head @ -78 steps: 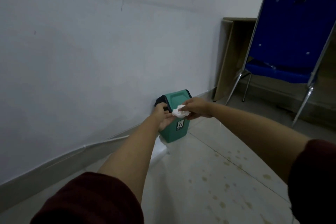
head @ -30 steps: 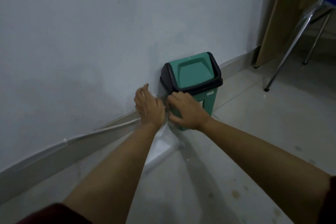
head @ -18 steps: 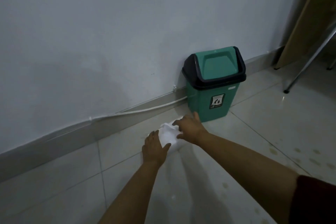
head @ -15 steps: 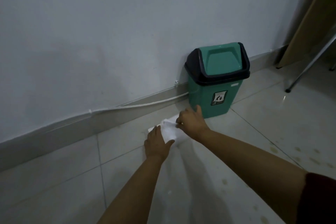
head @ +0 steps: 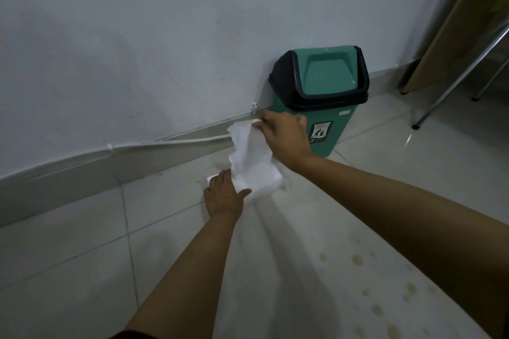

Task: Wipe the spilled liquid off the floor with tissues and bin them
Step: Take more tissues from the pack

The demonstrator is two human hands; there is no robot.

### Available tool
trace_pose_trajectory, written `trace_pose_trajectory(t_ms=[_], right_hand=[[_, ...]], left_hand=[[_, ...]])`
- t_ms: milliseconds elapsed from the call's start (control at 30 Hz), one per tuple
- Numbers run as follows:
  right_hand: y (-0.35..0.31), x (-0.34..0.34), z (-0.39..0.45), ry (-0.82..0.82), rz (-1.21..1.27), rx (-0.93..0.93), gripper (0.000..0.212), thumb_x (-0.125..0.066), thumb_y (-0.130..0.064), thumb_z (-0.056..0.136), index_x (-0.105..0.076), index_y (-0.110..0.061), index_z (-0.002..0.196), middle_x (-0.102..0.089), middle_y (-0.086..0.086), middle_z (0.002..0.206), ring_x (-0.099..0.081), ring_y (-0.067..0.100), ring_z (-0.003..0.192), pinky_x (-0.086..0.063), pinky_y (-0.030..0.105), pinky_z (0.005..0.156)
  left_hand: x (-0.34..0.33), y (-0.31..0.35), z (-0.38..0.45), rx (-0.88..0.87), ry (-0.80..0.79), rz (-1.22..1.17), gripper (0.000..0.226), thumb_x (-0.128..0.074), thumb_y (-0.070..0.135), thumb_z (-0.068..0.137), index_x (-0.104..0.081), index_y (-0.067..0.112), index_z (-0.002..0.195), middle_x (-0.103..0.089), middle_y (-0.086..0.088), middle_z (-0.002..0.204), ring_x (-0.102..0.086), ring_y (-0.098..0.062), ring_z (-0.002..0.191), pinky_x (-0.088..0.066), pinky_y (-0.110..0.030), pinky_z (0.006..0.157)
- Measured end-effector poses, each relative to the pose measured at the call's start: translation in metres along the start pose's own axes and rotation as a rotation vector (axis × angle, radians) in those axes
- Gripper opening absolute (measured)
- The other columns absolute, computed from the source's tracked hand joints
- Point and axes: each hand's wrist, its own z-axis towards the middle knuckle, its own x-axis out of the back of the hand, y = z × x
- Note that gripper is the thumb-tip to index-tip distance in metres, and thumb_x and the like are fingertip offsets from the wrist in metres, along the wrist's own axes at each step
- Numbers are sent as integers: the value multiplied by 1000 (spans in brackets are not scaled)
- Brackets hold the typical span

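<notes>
Lifted since half a second ago: tissue (head: 249,157) drawn up by right hand (head: 285,139), pinched at its top corner; left hand (head: 224,197) pressing the tissue pack (head: 264,183) down, fingers hidden; bin (head: 321,96) just beyond; yellowish spots (head: 385,292) near right unwiped; much left.

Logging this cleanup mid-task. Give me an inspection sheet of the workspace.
Surface: pale tiled floor, yellowish spill spots at lower right.
Job's things: white tissue being pulled from the tissue pack; green bin by the wall, lid closed.
Clutter: nothing seen.
Hands: right hand pinches the tissue; left hand rests on the pack.
Cables: white cable along the skirting.
Surroundings: grey wall, chair leg, wooden panel.
</notes>
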Motion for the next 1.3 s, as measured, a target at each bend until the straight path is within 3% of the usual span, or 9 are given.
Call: trace_pose_trajectory(t_ms=[333,533,633,767,867,1033,1100,1200,1300], right_hand=[[12,43,-7,56,295,-236,25,-47,-37,98,-58,-15,102,-64,2,94,-61,20,90,-54,41,85],[4,79,-16,18,268,-292,23,-49,-30,98,-59,-9,102,-61,5,93,-55,16,86,-40,24,76],[-7,101,-26,22,243,-321,24,-50,-26,98,-60,-4,102,-59,5,92,-54,15,85,-38,23,77],[-27,131,-38,36,188,-358,26,-50,-26,98,-59,-2,104,-60,8,96,-54,18,88,-39,25,78],[-41,152,-46,59,114,-372,28,-48,-26,99,-58,-1,104,-62,15,99,-57,25,88,-40,27,76],[-64,182,-65,25,33,-387,28,-45,-27,100,-57,-6,112,-64,16,108,-60,29,97,-48,35,85],[-67,188,-80,65,35,-409,26,-45,-27,99,-58,-6,110,-64,14,107,-59,24,92,-47,31,80],[-64,192,-106,171,96,-505,22,-45,-27,99,-57,-10,104,-63,11,101,-55,19,84,-41,25,72],[-57,193,-131,209,117,-564,18,-46,-27,97,-56,-12,96,-59,6,91,-55,19,79,-37,20,59]], left_hand=[[32,34,-10,-11,63,-505,110,-80,44,68,-15,11,149,-22,-9,155,-17,-26,145,-18,-40,119],[66,59,-19,29,-59,-807,26,-68,26,85,-67,7,103,-65,-9,113,-58,-27,109,-44,-28,91],[95,68,-31,174,-109,-1024,12,-60,18,86,-63,10,78,-59,-4,80,-54,-26,84,-45,-26,69],[132,84,-53,330,-217,-1322,10,-51,15,89,-56,7,92,-56,-11,92,-55,-27,81,-52,-37,78],[147,97,-73,327,-325,-1339,14,-43,17,93,-54,8,93,-56,-12,87,-55,-24,69,-52,-34,70],[168,128,-97,327,-312,-1236,34,-41,24,93,-59,3,114,-63,-19,116,-61,-36,107,-50,-45,97],[173,140,-106,317,-354,-1229,37,-40,25,92,-57,2,116,-61,-19,113,-61,-35,100,-52,-41,91],[173,146,-117,313,-484,-1250,21,-39,24,90,-54,9,87,-56,-13,96,-54,-24,74,-49,-30,64],[163,145,-120,318,-551,-1217,23,-37,28,91,-46,12,77,-52,-12,90,-51,-26,78,-43,-31,71]])
